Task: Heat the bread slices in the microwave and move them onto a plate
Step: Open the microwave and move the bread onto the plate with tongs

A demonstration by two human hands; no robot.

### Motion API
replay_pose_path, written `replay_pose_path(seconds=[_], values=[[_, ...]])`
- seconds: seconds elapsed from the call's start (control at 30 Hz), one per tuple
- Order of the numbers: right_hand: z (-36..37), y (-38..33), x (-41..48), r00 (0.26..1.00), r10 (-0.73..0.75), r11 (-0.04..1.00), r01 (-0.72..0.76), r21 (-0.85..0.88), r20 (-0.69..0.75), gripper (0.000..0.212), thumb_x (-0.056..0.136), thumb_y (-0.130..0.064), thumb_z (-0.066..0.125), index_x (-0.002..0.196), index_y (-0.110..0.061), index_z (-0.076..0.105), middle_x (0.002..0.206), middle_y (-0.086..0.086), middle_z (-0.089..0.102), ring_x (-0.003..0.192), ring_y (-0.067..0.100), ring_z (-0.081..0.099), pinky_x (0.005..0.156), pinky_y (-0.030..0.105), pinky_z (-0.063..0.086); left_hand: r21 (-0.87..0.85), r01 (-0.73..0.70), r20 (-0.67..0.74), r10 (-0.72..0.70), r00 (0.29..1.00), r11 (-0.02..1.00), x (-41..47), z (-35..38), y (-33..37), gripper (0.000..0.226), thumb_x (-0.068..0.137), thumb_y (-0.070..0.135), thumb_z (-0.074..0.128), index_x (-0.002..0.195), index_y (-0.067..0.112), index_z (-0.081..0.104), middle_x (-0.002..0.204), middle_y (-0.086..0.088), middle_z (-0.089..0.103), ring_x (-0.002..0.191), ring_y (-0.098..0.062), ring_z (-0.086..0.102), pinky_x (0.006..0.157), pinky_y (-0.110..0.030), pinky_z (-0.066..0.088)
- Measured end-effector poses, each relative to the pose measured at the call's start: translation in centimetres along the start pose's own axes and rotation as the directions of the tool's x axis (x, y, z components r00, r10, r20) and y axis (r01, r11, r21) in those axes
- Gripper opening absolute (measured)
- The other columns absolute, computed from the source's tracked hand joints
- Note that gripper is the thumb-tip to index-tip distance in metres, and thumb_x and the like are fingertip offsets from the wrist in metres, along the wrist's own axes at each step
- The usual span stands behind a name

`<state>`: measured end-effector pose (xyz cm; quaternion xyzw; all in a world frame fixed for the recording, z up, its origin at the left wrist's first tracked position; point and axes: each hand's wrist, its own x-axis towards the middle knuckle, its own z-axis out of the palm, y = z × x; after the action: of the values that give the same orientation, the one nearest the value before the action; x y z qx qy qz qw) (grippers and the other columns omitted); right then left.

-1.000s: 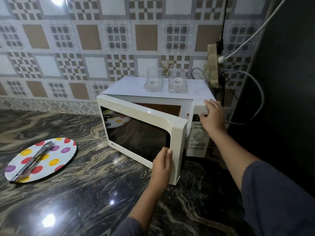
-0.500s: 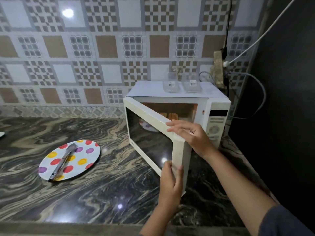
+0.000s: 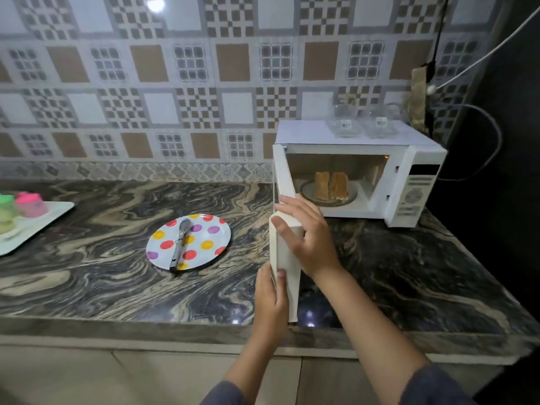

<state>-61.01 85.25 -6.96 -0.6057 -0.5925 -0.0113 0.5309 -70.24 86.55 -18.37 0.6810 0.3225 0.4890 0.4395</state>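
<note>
A white microwave [image 3: 415,182] stands at the back right of the counter, its door [image 3: 285,258] swung wide open toward me. Two toasted bread slices [image 3: 331,185] stand on the glass turntable inside. My right hand [image 3: 304,232] grips the top of the door's free edge. My left hand [image 3: 270,299] holds the same edge lower down. A white plate with coloured dots [image 3: 204,247] lies on the counter left of the door, with metal tongs [image 3: 180,241] resting on it.
A white tray [image 3: 43,220] with pink- and green-lidded containers sits at the far left. Two clear glass jars [image 3: 361,124] stand on the microwave's top. Cables [image 3: 479,118] hang by the dark wall at right. The marbled counter's front edge [image 3: 175,325] runs below.
The door has swung from partly open to fully open, showing the bread inside. My right hand went from the microwave's top corner to the door's edge.
</note>
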Motion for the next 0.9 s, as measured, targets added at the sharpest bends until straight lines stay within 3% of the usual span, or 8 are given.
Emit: replay_pose_path(seconds=[0.2,0.33,0.43,0.57,0.73,0.8,0.9], values=[[4.9,-3.6,0.3,0.996,0.049,0.994,-0.055,-0.091,-0.073,0.052,0.084,-0.053,0.046,0.110,-0.015,0.068,0.126,0.001,0.062,0.128,0.023,0.046,0.110,0.028,0.029,0.048,0.060,0.036,-0.062,0.997,0.997,1.1,-5.2,-0.6,0.030,0.098,0.044,0.029,0.113,0.032,0.052,0.106,0.007,0.058,0.103,-0.004,0.054,0.090,-0.033,0.045],[6.6,-5.1,0.7,0.994,0.080,0.983,-0.091,-0.157,-0.073,0.055,0.083,-0.054,0.043,0.112,-0.014,0.067,0.128,0.003,0.061,0.129,0.024,0.045,0.109,0.032,0.031,0.030,0.074,0.122,-0.077,0.990,0.997,2.2,-8.2,-0.7,0.020,0.096,0.045,0.030,0.100,0.043,0.050,0.096,0.001,0.060,0.090,-0.015,0.057,0.080,-0.037,0.047],[7.7,-6.0,1.2,0.993,0.090,0.968,-0.106,-0.229,-0.079,0.056,0.084,-0.055,0.044,0.113,-0.013,0.067,0.128,0.004,0.061,0.129,0.025,0.045,0.110,0.032,0.030,0.024,0.055,0.200,-0.058,0.978,0.998,3.1,-10.1,-0.9,0.021,0.096,0.041,0.031,0.098,0.038,0.052,0.090,0.005,0.059,0.084,-0.009,0.056,0.074,-0.031,0.045],[9.4,-7.6,1.6,0.975,0.169,0.945,-0.202,-0.258,-0.142,0.048,0.086,-0.043,0.047,0.116,-0.009,0.066,0.130,0.007,0.059,0.132,0.025,0.041,0.111,0.032,0.028,0.069,-0.016,0.351,-0.009,0.936,0.997,4.9,-12.7,-1.8,0.033,0.095,0.045,0.031,0.111,0.028,0.054,0.103,0.001,0.062,0.096,-0.010,0.057,0.081,-0.027,0.045],[10.2,-8.2,1.4,0.960,0.198,0.908,-0.256,-0.332,-0.199,0.049,0.087,-0.040,0.043,0.117,-0.008,0.065,0.129,0.009,0.060,0.131,0.026,0.043,0.110,0.030,0.029,0.087,-0.072,0.472,0.022,0.881,0.994,5.7,-14.0,-2.3,0.031,0.096,0.039,0.034,0.110,0.018,0.051,0.090,0.005,0.056,0.083,-0.011,0.052,0.072,-0.028,0.042],[10.2,-8.7,1.5,0.954,0.225,0.877,-0.286,-0.386,-0.197,0.043,0.090,-0.031,0.045,0.119,-0.006,0.063,0.132,0.010,0.058,0.132,0.026,0.041,0.111,0.030,0.027,0.072,-0.057,0.491,0.014,0.871,0.996,5.8,-14.1,-2.6,0.032,0.096,0.041,0.035,0.108,0.016,0.051,0.092,-0.007,0.058,0.084,-0.021,0.054,0.073,-0.037,0.045],[10.6,-9.8,2.0,0.962,0.195,0.828,-0.266,-0.494,-0.190,0.031,0.092,-0.017,0.044,0.103,0.002,0.066,0.114,0.014,0.066,0.124,0.031,0.049,0.114,0.037,0.028,0.077,-0.086,0.541,0.031,0.841,0.993,6.3,-14.6,-2.3,0.036,0.094,0.042,0.036,0.106,0.013,0.054,0.094,-0.014,0.059,0.085,-0.028,0.055,0.072,-0.040,0.043]])
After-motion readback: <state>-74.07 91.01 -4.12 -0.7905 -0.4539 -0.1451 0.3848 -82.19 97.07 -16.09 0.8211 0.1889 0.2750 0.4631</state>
